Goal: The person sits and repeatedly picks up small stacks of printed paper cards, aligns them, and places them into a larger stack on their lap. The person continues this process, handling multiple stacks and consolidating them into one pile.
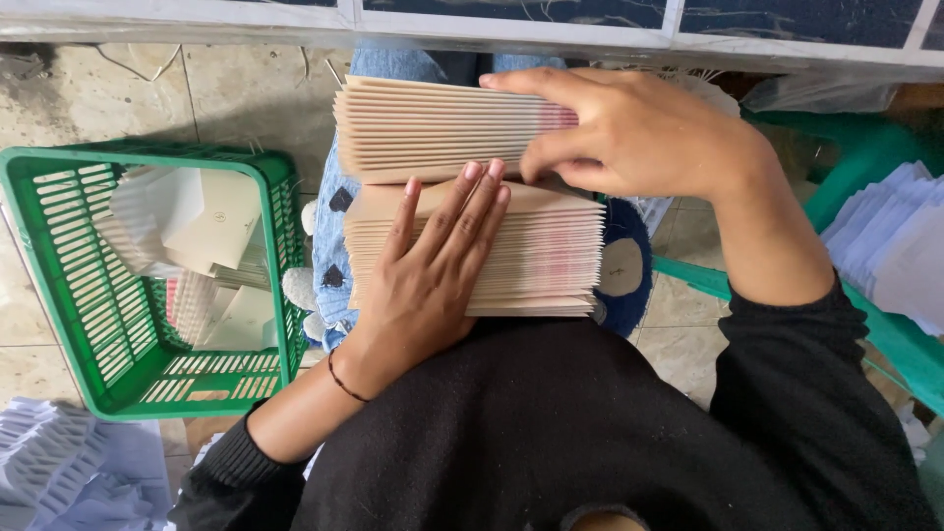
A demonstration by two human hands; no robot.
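A fanned stack of cream envelopes (531, 261) lies across my lap. My left hand (433, 265) rests flat on its near part, fingers spread and pointing away from me. A second fanned bunch of the same envelopes (433, 128) sits just beyond it, over my knees. My right hand (629, 133) grips the right end of this far bunch, fingers over the top and thumb pressed against its edge. Both sleeves are black, and a thin dark band circles my left wrist.
A green plastic basket (59, 285) with more cream envelopes stands on the tiled floor at my left. Piles of white paper (59, 462) lie at bottom left and more white sheets (890, 241) at right. A green plastic seat frame (865, 157) stands at right.
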